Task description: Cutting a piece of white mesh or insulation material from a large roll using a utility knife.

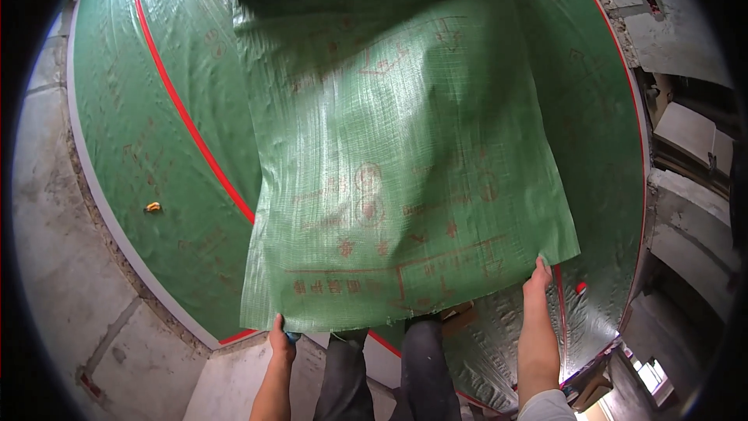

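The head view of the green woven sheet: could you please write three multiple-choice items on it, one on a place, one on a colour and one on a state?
1. Where does the left hand grip the green woven sheet?
A. its lower left corner
B. its top edge
C. its middle

2. What colour is the stripe along the sheet laid on the floor?
A. blue
B. red
C. white

3. How is the held sheet?
A. folded into a small square
B. lying flat on the floor
C. lifted and held spread by both hands

Key: 1 A, the left hand pinches the lower left corner; 2 B, a red line runs along the laid green sheet; 3 C, the right hand holds the other lower corner and the sheet hangs spread between them.
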`<action>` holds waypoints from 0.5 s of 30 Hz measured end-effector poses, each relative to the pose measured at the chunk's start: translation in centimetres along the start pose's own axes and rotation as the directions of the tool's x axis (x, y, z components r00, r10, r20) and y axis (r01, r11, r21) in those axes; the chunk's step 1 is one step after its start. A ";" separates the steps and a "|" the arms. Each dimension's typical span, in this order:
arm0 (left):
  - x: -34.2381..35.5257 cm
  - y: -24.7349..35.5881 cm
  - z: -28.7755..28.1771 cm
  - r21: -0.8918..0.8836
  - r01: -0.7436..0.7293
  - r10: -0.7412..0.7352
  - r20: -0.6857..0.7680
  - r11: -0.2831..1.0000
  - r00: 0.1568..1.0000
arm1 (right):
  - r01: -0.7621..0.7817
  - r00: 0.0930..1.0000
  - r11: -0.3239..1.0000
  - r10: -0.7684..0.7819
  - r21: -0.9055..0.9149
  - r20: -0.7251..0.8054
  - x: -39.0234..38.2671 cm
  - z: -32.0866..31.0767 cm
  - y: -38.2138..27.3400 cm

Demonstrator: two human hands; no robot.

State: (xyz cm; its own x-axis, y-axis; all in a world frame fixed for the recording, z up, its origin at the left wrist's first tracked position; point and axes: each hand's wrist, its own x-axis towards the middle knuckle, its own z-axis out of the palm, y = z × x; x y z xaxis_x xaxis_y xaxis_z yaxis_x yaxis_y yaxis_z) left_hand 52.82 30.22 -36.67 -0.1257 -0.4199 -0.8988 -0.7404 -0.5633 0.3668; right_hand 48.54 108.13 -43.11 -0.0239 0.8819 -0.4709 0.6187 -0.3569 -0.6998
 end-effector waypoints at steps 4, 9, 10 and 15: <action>-0.5 -2.7 -1.2 0.037 0.050 -0.046 -0.110 0.998 0.993 | -0.077 0.997 0.992 0.074 -0.102 -0.036 -0.9 0.0 2.6; -1.9 -9.0 2.8 -0.208 0.068 -0.100 -0.146 0.976 0.984 | -0.042 0.998 0.998 0.044 -0.046 0.035 3.9 -2.0 -0.1; -2.3 -9.6 3.8 -0.267 0.107 -0.146 -0.131 0.958 0.981 | 0.009 0.999 0.998 -0.007 -0.057 0.034 4.7 -2.6 -0.7; -3.5 -7.5 5.3 -0.255 0.072 -0.117 -0.169 0.964 0.979 | -0.050 0.998 0.996 0.048 -0.080 -0.030 3.2 -0.8 -2.6</action>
State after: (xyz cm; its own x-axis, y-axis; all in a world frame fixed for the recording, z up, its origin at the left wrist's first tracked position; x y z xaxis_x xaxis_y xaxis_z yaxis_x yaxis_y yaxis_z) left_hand 55.31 39.69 -37.52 0.0756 -0.4652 -0.8820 -0.5545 -0.7547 0.3505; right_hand 47.49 112.16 -42.31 0.0293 0.8728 -0.4872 0.6797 -0.3747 -0.6305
